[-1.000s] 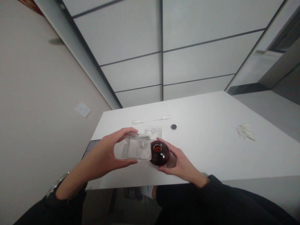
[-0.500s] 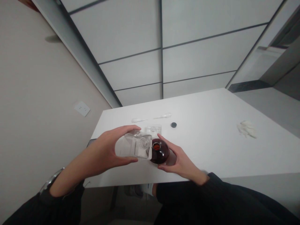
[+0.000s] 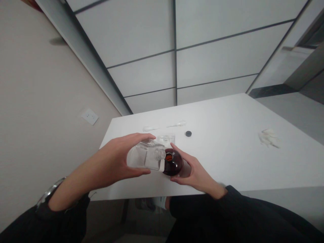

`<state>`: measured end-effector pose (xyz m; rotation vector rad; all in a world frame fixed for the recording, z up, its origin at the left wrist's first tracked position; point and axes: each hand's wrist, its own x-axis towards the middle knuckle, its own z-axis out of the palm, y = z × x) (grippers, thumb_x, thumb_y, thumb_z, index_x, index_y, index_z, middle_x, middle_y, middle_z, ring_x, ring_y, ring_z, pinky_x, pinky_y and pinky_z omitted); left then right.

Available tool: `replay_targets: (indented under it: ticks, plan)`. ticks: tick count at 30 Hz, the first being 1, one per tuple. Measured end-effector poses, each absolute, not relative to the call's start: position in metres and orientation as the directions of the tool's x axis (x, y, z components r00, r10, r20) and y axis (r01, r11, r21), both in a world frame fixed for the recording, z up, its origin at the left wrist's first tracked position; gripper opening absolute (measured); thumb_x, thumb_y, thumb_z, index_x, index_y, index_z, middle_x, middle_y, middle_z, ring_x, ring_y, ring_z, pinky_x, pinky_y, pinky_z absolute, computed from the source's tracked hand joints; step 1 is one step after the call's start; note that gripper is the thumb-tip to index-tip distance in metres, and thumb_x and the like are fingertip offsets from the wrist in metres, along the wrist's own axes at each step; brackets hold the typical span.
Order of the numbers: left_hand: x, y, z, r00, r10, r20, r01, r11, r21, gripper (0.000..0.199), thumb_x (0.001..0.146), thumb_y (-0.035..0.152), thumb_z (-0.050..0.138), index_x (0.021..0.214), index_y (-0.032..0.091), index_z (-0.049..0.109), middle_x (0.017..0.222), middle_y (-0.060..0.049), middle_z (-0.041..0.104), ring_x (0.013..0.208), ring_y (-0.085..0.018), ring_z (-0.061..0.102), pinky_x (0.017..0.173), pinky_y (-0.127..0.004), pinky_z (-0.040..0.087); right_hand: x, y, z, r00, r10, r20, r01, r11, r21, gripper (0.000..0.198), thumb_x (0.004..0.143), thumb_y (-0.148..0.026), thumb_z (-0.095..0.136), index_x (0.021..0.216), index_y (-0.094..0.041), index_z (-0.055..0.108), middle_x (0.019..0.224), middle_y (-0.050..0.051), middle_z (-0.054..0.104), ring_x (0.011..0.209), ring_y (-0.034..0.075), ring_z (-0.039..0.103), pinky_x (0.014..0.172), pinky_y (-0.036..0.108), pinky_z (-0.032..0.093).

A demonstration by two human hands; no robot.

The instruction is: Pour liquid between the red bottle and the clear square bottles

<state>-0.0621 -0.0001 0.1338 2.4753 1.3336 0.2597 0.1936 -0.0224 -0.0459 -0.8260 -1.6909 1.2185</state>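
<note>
White bench [image 3: 220, 148] is stretching below. The left hand [image 3: 111, 162], spread wide, is gripping a tilted clear square bottle [image 3: 149, 158]; the right hand [image 3: 193, 170] is cupping an uncapped amber bottle [image 3: 175, 164] just beside it. Lining both up seems underway, calling for steady aim.

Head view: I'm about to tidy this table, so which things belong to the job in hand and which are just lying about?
In the job:
clear bottle, tilted in the left hand
brown bottle, uncapped, in the right hand

Lying on the table, unheld, though some may be related:
dark cap
two droppers
second clear container
crumpled white material
</note>
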Motion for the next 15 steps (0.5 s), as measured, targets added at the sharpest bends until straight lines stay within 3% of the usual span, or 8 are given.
replay_targets:
  ticks: [15]
  plan:
    - [-0.052, 0.002, 0.145, 0.568, 0.821, -0.062, 0.799, -0.531, 0.284, 0.074, 0.074, 0.052, 0.086, 0.142, 0.031, 0.065, 0.142, -0.005, 0.072, 0.129, -0.035, 0.069, 0.115, -0.048, 0.054, 0.194, -0.023, -0.048, -0.394, 0.880, 0.267, 0.050, 0.311, -0.949, 0.104, 0.077, -0.045, 0.091, 0.165, -0.027, 0.039, 0.158, 0.014, 0.057, 0.148, 0.036, 0.053, 0.124, 0.059, 0.040]
